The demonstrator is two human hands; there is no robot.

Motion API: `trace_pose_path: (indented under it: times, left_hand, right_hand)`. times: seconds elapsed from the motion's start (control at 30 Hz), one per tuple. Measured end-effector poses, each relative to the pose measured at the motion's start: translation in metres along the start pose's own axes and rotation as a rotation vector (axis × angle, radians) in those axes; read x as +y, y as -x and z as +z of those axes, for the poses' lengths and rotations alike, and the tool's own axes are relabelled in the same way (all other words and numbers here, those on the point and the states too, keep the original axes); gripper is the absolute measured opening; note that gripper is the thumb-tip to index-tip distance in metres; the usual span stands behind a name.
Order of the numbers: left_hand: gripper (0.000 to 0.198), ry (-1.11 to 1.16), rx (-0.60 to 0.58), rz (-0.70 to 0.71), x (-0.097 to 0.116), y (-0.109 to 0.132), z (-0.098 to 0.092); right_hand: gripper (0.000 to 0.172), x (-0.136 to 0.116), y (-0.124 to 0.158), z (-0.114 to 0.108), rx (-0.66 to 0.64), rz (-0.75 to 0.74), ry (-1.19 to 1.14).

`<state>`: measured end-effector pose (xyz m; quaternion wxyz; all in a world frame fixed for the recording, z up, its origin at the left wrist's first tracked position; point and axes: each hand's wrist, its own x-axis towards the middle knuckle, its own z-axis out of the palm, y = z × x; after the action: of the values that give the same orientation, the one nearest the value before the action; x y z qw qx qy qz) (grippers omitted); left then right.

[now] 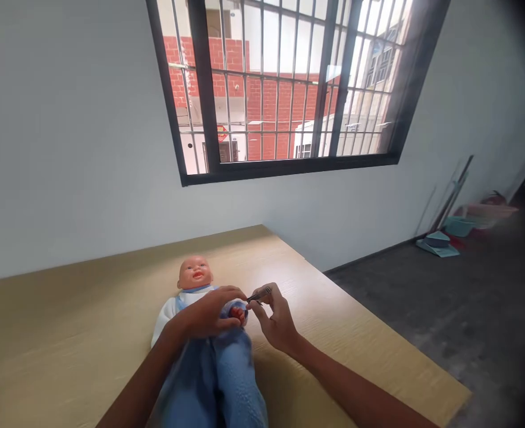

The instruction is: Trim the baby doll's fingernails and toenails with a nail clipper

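Observation:
A baby doll (239, 364) in blue trousers and a white and blue top lies on its back on a wooden table (88, 333), head toward the wall. My left hand (211, 312) reaches across its chest, thumb and fingers closed around its forearm near the cuff. The doll's small reddish hand (238, 314) sticks out between them. Pinched in my right hand (276, 318) is a small metal nail clipper (260, 293), its tip close to the doll's hand and my left fingertips. Whether the clipper touches the doll's fingers I cannot tell.
The table's right edge (369, 310) drops to a dark floor. Behind the table stands a white wall with a barred window (284, 160). Against the wall at right are a dustpan (438, 244), a long-handled tool (456, 190) and plastic basins (461, 226).

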<state>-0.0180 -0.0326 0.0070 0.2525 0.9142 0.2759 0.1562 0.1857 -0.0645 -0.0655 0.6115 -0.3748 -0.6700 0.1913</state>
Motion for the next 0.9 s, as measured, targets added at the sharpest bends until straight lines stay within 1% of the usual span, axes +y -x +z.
trace_pose_path:
  times: [0.07,0.13,0.17,0.23,0.33,0.43,0.53,0.63,0.8,0.9]
  left_hand:
    - [0.021,0.017,-0.055,0.005,-0.010,-0.015,0.008]
    - [0.009,0.033,-0.080,-0.009,-0.017,-0.021,0.014]
    - [0.006,0.045,-0.083,-0.018,-0.019,-0.021,0.016]
    - [0.011,0.077,-0.077,-0.031,-0.022,-0.018,0.017]
    - [0.015,0.112,-0.050,-0.041,-0.023,-0.013,0.017]
    - [0.010,0.112,-0.020,-0.050,-0.025,-0.010,0.018]
    - [0.006,0.099,-0.016,-0.055,-0.026,-0.010,0.019]
    - [0.007,0.078,-0.023,-0.056,-0.025,-0.010,0.020]
    - [0.004,0.048,-0.018,-0.045,-0.023,-0.010,0.020]
    - [0.004,0.039,-0.013,-0.031,-0.023,-0.011,0.020]
  right_hand:
    - [0.018,-0.002,0.004,0.001,0.022,-0.043,0.015]
    - [0.016,-0.003,0.007,0.001,0.040,-0.090,0.031]
    - [0.015,-0.002,0.008,0.001,0.042,-0.116,0.041]
    - [0.015,0.000,0.011,0.000,0.029,-0.169,0.065]
    - [0.020,0.006,0.016,0.000,-0.048,-0.247,0.102]
    - [0.024,0.012,0.019,0.001,-0.131,-0.311,0.136]
    - [0.026,0.015,0.021,0.003,-0.176,-0.357,0.169]
    - [0.024,0.014,0.021,0.004,-0.201,-0.389,0.201]
    - [0.012,0.010,0.020,0.004,-0.232,-0.438,0.245]
    - [0.013,0.005,0.018,0.004,-0.238,-0.426,0.267]
